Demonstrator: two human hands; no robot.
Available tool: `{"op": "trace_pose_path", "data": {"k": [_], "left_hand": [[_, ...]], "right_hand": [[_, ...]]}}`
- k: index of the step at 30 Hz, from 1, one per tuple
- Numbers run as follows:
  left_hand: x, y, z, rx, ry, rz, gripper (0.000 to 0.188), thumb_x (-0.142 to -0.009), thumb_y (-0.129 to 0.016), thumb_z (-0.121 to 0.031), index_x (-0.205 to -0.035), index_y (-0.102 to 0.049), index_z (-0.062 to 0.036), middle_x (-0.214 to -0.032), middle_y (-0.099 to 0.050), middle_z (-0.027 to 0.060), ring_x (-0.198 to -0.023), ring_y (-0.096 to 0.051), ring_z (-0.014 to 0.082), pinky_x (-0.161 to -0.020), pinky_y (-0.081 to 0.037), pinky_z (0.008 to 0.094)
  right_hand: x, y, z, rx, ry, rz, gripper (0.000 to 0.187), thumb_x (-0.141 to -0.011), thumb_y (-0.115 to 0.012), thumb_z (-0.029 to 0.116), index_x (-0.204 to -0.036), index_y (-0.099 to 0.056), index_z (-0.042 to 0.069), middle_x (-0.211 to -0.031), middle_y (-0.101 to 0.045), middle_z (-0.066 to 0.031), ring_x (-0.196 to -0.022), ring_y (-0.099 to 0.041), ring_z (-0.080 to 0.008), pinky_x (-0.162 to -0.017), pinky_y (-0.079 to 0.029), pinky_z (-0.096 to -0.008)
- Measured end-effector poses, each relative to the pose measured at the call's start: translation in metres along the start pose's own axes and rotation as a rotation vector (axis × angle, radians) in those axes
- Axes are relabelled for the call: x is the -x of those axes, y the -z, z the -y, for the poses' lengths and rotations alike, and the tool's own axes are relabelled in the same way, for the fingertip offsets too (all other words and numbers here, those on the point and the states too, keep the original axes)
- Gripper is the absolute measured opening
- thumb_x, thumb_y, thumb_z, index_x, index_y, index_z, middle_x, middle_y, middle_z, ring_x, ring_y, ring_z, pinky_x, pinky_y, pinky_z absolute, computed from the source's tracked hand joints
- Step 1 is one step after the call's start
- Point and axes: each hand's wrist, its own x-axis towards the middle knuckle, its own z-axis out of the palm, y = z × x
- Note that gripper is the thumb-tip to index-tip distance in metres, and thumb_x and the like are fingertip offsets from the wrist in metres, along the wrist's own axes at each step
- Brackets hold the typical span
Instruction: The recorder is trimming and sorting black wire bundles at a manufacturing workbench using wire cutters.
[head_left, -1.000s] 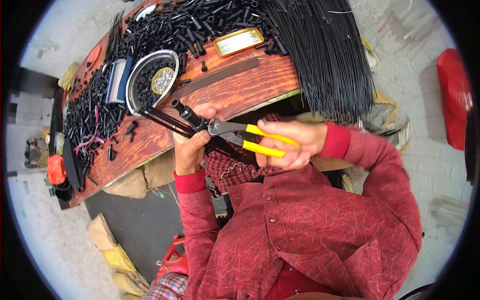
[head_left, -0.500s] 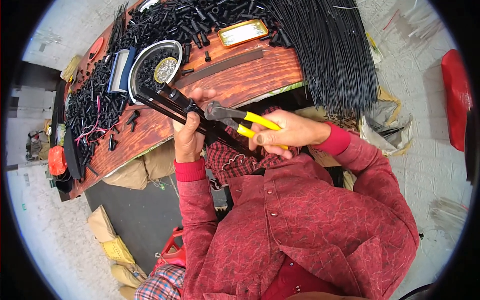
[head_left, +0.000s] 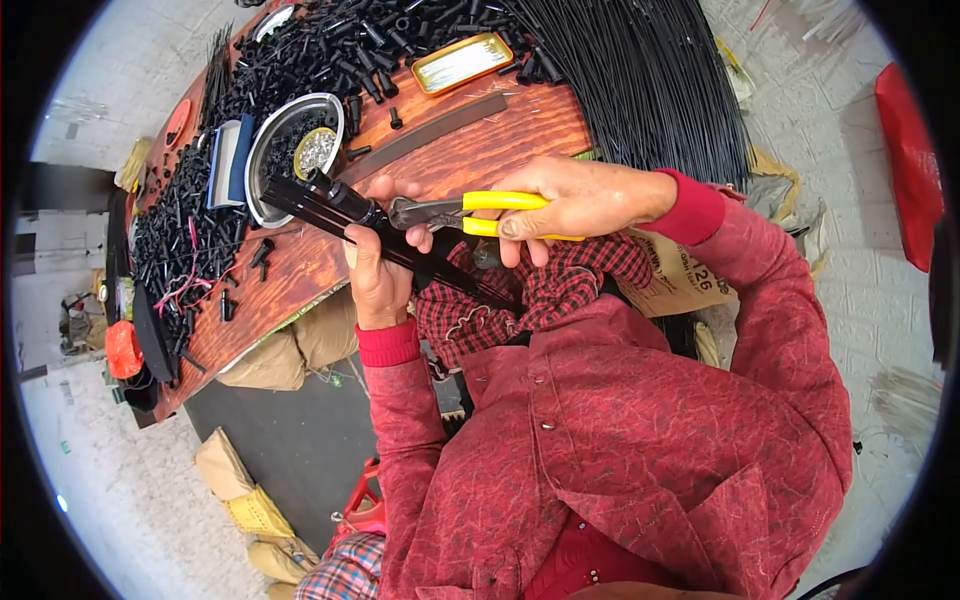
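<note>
My left hand [head_left: 375,285] is closed around a bundle of thin black rods [head_left: 295,203] held at a slant, its upper end leaning over the table. Among the rods sits a thicker black tubular fitting [head_left: 350,203], close to my left fingertips. In my right hand [head_left: 600,200] is a pair of pliers [head_left: 500,201] with yellow handles and dark metal jaws. Its jaws are beside my left fingers, at the fitting's lower end; whether they grip anything is hard to make out. The lower part of the bundle runs down over a red-and-black checked cloth [head_left: 480,325].
On the wooden table [head_left: 440,160] stand a metal bowl [head_left: 340,110] with a small tin of silvery bits, a yellow-rimmed tray [head_left: 462,63], a brown strip [head_left: 430,135] and heaps of black tubular parts [head_left: 330,45]. Many long black rods [head_left: 650,90] hang over the right edge.
My right hand has risen, turning the pliers nearly level and bringing the jaws to the fitting by my left fingers. My left hand keeps its hold on the bundle.
</note>
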Motion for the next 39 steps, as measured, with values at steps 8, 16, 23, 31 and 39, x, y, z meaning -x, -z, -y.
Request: {"op": "trace_pose_path", "data": {"k": [8,16,23,31,39], "left_hand": [[-0.009,-0.008,-0.002,0.071,-0.019,0.016,0.060,-0.098,-0.053,-0.047,-0.137,-0.043,-0.0025,-0.100,-0.056,0.0092,-0.072,-0.052,0.0153,-0.061,-0.045,0.0295],[-0.009,-0.011,-0.002,-0.015,-0.023,-0.115,0.055,-0.098,-0.052,-0.048,-0.131,-0.045,-0.0046,-0.086,-0.052,0.0060,-0.065,-0.049,0.0142,-0.057,-0.043,0.0296],[-0.010,-0.007,-0.002,-0.018,-0.027,-0.039,0.050,-0.099,-0.050,-0.048,-0.126,-0.045,-0.0057,-0.076,-0.048,0.0043,-0.061,-0.046,0.0130,-0.056,-0.041,0.0292],[-0.001,-0.014,-0.003,-0.053,-0.043,-0.083,0.049,-0.097,-0.055,-0.047,-0.124,-0.045,-0.0073,-0.076,-0.049,0.0038,-0.061,-0.047,0.0131,-0.055,-0.040,0.0282],[0.003,-0.021,-0.001,-0.065,-0.054,-0.095,0.049,-0.096,-0.058,-0.046,-0.123,-0.045,-0.0068,-0.077,-0.050,0.0041,-0.062,-0.047,0.0140,-0.056,-0.041,0.0287]], "right_hand": [[0.001,0.007,-0.008,-0.140,0.018,0.035,0.037,-0.099,-0.055,0.028,-0.121,-0.056,-0.002,-0.094,-0.069,-0.0112,-0.072,-0.065,-0.0126,-0.067,-0.052,-0.0255],[-0.005,0.010,-0.007,-0.143,0.032,0.045,0.041,-0.098,-0.055,0.025,-0.128,-0.052,-0.002,-0.097,-0.070,-0.0117,-0.073,-0.066,-0.0129,-0.066,-0.053,-0.0260],[-0.003,0.006,0.000,-0.129,0.007,0.077,0.046,-0.097,-0.051,0.018,-0.137,-0.045,-0.004,-0.107,-0.069,-0.0164,-0.079,-0.069,-0.0154,-0.069,-0.055,-0.0272],[0.002,0.004,0.018,-0.191,-0.014,0.118,0.046,-0.097,-0.048,0.013,-0.139,-0.042,-0.004,-0.113,-0.066,-0.0218,-0.088,-0.071,-0.0245,-0.075,-0.058,-0.0330],[0.007,0.014,0.040,-0.178,-0.116,0.178,0.051,-0.097,-0.056,0.023,-0.137,-0.041,-0.006,-0.115,-0.065,-0.0212,-0.087,-0.071,-0.0260,-0.075,-0.058,-0.0334]]}}
